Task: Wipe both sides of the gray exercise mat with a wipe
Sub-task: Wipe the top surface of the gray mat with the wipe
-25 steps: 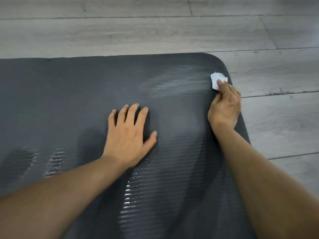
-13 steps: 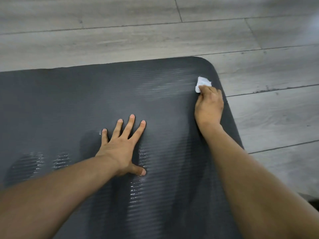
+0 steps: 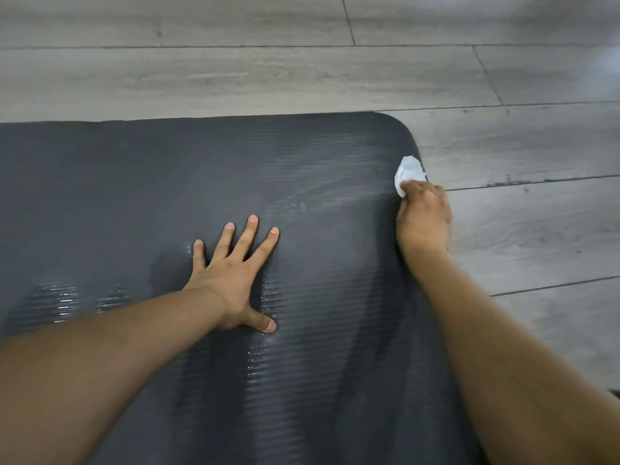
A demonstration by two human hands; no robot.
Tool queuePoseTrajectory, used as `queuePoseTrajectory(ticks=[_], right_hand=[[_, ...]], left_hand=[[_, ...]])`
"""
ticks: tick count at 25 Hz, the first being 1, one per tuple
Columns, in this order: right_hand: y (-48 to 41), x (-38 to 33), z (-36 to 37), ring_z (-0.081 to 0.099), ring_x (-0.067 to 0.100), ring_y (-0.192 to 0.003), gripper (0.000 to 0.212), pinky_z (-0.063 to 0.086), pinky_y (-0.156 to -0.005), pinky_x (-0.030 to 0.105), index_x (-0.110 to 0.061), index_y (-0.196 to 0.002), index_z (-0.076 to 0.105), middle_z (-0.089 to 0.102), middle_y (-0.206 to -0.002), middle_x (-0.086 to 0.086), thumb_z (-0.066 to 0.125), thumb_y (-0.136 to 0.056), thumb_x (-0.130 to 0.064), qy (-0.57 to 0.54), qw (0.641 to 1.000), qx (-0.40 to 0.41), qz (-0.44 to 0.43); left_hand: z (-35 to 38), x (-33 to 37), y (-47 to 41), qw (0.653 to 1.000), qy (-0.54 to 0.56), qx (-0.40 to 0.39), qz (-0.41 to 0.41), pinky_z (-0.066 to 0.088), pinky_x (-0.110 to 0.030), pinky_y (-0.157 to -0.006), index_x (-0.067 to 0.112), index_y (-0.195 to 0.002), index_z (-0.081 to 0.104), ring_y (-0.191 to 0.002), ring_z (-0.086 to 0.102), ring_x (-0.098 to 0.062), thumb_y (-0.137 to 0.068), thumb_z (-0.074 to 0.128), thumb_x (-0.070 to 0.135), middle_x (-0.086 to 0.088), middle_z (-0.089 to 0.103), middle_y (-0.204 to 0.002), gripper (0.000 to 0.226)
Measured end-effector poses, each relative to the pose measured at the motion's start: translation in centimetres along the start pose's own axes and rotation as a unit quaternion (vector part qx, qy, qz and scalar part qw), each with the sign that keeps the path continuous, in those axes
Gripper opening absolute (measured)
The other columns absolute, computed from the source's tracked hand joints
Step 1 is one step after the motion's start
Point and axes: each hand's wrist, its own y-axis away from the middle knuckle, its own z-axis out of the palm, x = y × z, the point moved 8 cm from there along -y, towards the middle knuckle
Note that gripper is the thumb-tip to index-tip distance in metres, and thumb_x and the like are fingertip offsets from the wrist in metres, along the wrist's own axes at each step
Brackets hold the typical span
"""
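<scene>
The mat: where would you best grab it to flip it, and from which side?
Probably take the mat by its rounded far corner, from the right: it lies flat, so only its free edge lets fingers under. The left hand resting on it must lift first.

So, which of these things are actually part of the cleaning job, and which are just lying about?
Part of the job:
gray exercise mat
white wipe, gripped by the right hand at the mat's right edge
left hand, pressed flat on the mat

Just there:
gray plank floor
dark scuff marks on the floor
</scene>
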Motion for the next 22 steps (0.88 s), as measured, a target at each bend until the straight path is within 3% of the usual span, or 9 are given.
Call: queuePoseTrajectory(ticks=[2, 4, 6, 8, 10, 13, 15, 19, 22], right_hand=[[3.5, -5.7, 1.0, 0.052, 0.017, -0.083, 0.022, 0.043, -0.079, 0.031, -0.009, -0.098, 0.067, 0.062, -0.092, -0.003, 0.051, -0.085, 0.000, -0.140, 0.990, -0.013, -0.002], [8.8, -13.3, 1.9, 0.046, 0.007, -0.082, 0.022, 0.044, -0.084, 0.025, -0.009, -0.099, 0.067, 0.061, -0.094, -0.012, 0.048, -0.088, -0.006, -0.215, 0.962, -0.047, -0.159], [11.8, -15.7, 2.5, 0.053, 0.016, -0.092, 0.031, 0.045, -0.086, 0.026, -0.013, -0.106, 0.069, 0.067, -0.108, -0.004, 0.044, -0.088, -0.013, -0.168, 0.937, -0.064, -0.299], [8.1, -10.7, 2.2, 0.059, 0.027, -0.093, 0.033, 0.049, -0.081, 0.033, -0.014, -0.106, 0.070, 0.069, -0.106, 0.005, 0.043, -0.086, -0.015, -0.123, 0.955, -0.037, -0.267], [3.7, -2.9, 0.6, 0.058, 0.033, -0.097, 0.032, 0.044, -0.079, 0.034, -0.013, -0.106, 0.070, 0.068, -0.104, 0.011, 0.046, -0.085, -0.007, -0.054, 0.992, -0.009, -0.110], [2.4, 1.7, -0.7, 0.053, 0.032, -0.100, 0.035, 0.037, -0.077, 0.033, -0.011, -0.109, 0.069, 0.068, -0.107, 0.011, 0.047, -0.085, 0.003, -0.010, 0.999, 0.031, 0.041], [5.9, -3.9, 0.4, 0.056, 0.032, -0.092, 0.031, 0.040, -0.080, 0.031, -0.008, -0.104, 0.071, 0.069, -0.101, 0.010, 0.052, -0.082, 0.004, -0.097, 0.994, 0.040, -0.004], [16.3, -15.7, 1.9, 0.057, 0.023, -0.093, 0.027, 0.048, -0.085, 0.029, -0.007, -0.110, 0.070, 0.069, -0.109, 0.003, 0.054, -0.089, -0.007, -0.171, 0.947, -0.034, -0.271], [10.7, -9.1, 0.8, 0.058, 0.023, -0.094, 0.027, 0.043, -0.082, 0.023, -0.013, -0.109, 0.070, 0.068, -0.107, 0.004, 0.054, -0.088, -0.006, -0.120, 0.969, -0.028, -0.215]], left_hand=[[0.0, 0.1, -0.1, 1.000, 0.004, -0.004, -0.001, -0.006, -0.069, -0.120, 0.047, -0.144, -0.041, -0.149, -0.035, -0.028, -0.058, 0.078, 0.079, 0.010, -0.051, -0.152, 0.150], [0.1, 0.0, -0.1, 1.000, 0.000, 0.000, -0.003, -0.006, -0.068, -0.120, 0.046, -0.144, -0.040, -0.149, -0.035, -0.028, -0.057, 0.078, 0.080, 0.010, -0.051, -0.152, 0.151], [0.0, -0.1, -0.1, 1.000, -0.003, 0.000, -0.004, -0.006, -0.068, -0.120, 0.047, -0.144, -0.041, -0.149, -0.035, -0.027, -0.056, 0.077, 0.082, 0.011, -0.051, -0.152, 0.151], [0.0, -0.2, -0.1, 1.000, 0.004, 0.002, -0.002, -0.006, -0.068, -0.120, 0.048, -0.143, -0.042, -0.149, -0.035, -0.027, -0.055, 0.077, 0.082, 0.011, -0.051, -0.152, 0.151], [0.1, -0.2, -0.1, 1.000, 0.006, 0.000, -0.002, -0.007, -0.068, -0.120, 0.049, -0.142, -0.043, -0.149, -0.035, -0.028, -0.055, 0.077, 0.081, 0.011, -0.051, -0.152, 0.151], [0.0, -0.1, -0.1, 1.000, 0.006, 0.000, -0.004, -0.008, -0.068, -0.119, 0.048, -0.142, -0.042, -0.149, -0.035, -0.028, -0.056, 0.078, 0.081, 0.010, -0.051, -0.152, 0.152], [-0.1, 0.0, -0.1, 1.000, 0.004, -0.002, -0.005, -0.007, -0.068, -0.118, 0.048, -0.143, -0.041, -0.149, -0.035, -0.028, -0.055, 0.078, 0.081, 0.010, -0.051, -0.153, 0.152], [-0.1, 0.0, 0.1, 1.000, 0.012, 0.000, -0.004, -0.007, -0.067, -0.120, 0.047, -0.147, -0.035, -0.150, -0.034, -0.026, -0.053, 0.079, 0.081, 0.011, -0.050, -0.153, 0.151], [-0.4, 0.1, 0.2, 1.000, 0.014, -0.001, -0.005, -0.007, -0.066, -0.119, 0.050, -0.144, -0.038, -0.150, -0.033, -0.027, -0.053, 0.080, 0.080, 0.011, -0.048, -0.154, 0.152]])
